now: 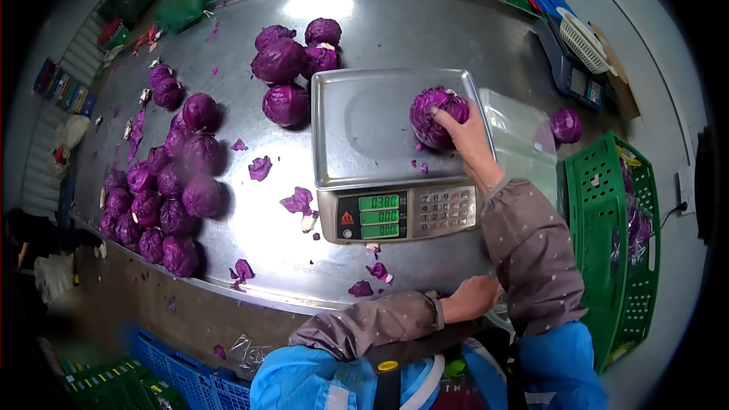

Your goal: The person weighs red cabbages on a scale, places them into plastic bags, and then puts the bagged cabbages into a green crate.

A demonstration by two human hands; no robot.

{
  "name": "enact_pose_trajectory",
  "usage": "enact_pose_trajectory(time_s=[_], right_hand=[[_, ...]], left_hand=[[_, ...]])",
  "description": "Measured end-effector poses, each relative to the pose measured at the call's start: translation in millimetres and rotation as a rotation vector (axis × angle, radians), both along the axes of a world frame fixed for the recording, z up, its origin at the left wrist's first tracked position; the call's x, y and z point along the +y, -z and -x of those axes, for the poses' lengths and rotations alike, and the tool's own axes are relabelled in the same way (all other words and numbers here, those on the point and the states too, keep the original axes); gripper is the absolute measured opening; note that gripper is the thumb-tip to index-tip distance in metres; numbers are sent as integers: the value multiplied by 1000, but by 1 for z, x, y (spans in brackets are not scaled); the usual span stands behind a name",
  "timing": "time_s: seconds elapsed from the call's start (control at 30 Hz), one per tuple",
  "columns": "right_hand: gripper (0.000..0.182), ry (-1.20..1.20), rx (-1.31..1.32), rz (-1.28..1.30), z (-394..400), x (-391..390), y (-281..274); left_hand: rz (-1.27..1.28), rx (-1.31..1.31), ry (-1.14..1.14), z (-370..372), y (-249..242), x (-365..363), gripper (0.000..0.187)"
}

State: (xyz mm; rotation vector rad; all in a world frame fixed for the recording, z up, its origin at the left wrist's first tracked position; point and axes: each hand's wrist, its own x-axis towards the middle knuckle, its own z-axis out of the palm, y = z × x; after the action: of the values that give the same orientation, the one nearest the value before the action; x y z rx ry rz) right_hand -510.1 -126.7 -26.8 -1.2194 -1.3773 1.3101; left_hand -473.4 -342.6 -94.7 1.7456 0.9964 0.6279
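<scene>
A red cabbage [433, 117] rests on the right part of the metal weighing tray [364, 153]. Wrapped around its right side is my right hand [469, 139], thumb on top. The scale's green display [379, 216] reads about 0.380 on its top line. My left hand [472, 298] is closed near the table's front edge, below the scale; its fingertips are hidden, and some clear material lies beside it. Clear plastic bags [516, 125] lie just right of the tray.
Several red cabbages [176, 216] are grouped on the left of the metal table [266, 269], and more [281, 61] stand behind the scale. Torn leaves [298, 200] lie scattered. At right are a lone cabbage [566, 125], a green crate [592, 243] and a second scale [566, 61].
</scene>
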Motion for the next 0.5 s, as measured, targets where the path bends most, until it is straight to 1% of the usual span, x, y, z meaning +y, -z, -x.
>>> enact_pose_trajectory(time_s=[0.03, 0.07, 0.1, 0.13, 0.17, 0.23, 0.27, 0.3, 0.33, 0.37, 0.4, 0.43, 0.47, 0.5], right_hand=[[59, 12, -5, 6, -4, -5, -8], [58, 17, 121, 160, -9, -10, -15], [56, 25, 250, 310, -16, -14, -19], [56, 2, 378, 329, -25, -20, -17], [56, 46, 373, 328, -41, -31, -20], [55, -126, 705, 475, -80, -74, -40], [55, -55, 731, 393, -100, -97, -36], [59, -175, 777, 364, -135, -121, -26], [55, -225, 972, 304, -159, -151, -23], [58, -291, 954, 235, -183, -177, -11], [59, -187, 1065, 452, -194, -214, -20], [68, -41, 935, 549, -204, -241, -5], [76, -99, 781, 561, -210, -262, 7], [80, -23, 663, 589, -200, -274, -4]], left_hand=[[34, -8, -59, -1, -1, -1, 24], [68, 1, -44, -1, -2, 0, 19], [70, 0, -21, 0, 1, 1, 19], [12, -11, -15, 3, 5, 1, 18], [-43, -31, 2, 2, 10, -1, 19], [-3, -3, 32, 7, 10, -2, 21], [7, -19, 36, 10, 8, 3, 21], [17, -33, 38, 12, 7, 5, 21], [-160, -115, -3, 12, 15, 3, 20], [-333, -199, -55, 12, 22, 3, 19], [-280, -209, -44, 15, 15, 5, 20], [-229, -213, -38, 17, 8, 7, 21], [17, -144, -18, 13, 17, 9, 33], [11, -140, 10, 13, 15, 11, 33]])
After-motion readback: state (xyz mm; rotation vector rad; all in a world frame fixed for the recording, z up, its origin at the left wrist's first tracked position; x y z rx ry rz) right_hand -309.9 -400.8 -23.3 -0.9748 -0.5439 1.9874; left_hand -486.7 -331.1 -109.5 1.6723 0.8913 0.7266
